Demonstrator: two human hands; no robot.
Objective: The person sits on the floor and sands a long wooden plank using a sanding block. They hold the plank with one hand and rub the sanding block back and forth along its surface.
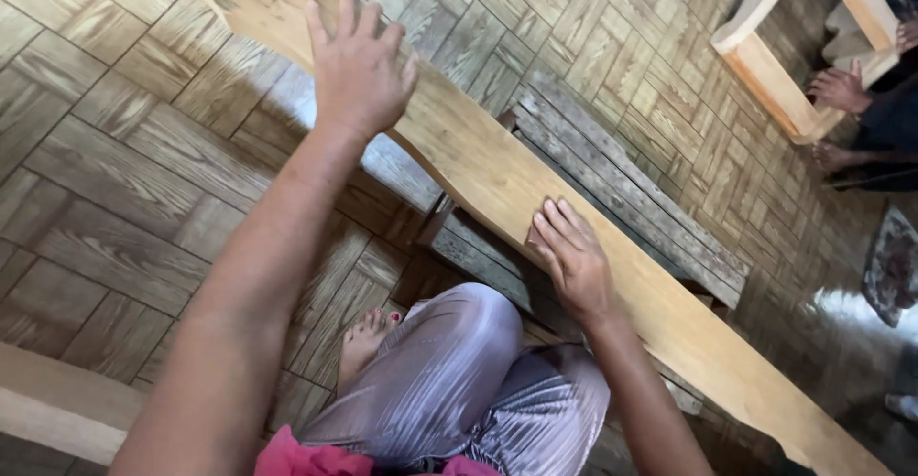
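A long pale wooden plank (478, 151) runs diagonally from the top left to the bottom right, resting on a low weathered grey bench (622, 189). My left hand (356, 65) lies flat on the plank's upper part, fingers spread, holding nothing. My right hand (571, 256) presses a small brown piece, apparently sandpaper (535, 234), flat against the plank's near edge. My knees in shiny grey trousers (459, 380) and a bare foot (363, 337) show below the plank.
The floor is wood parquet (124, 180). Another pale beam (57, 404) crosses the lower left corner. At the top right stands a pale wooden frame (775, 75), with another person's hand (841, 89) and foot beside it.
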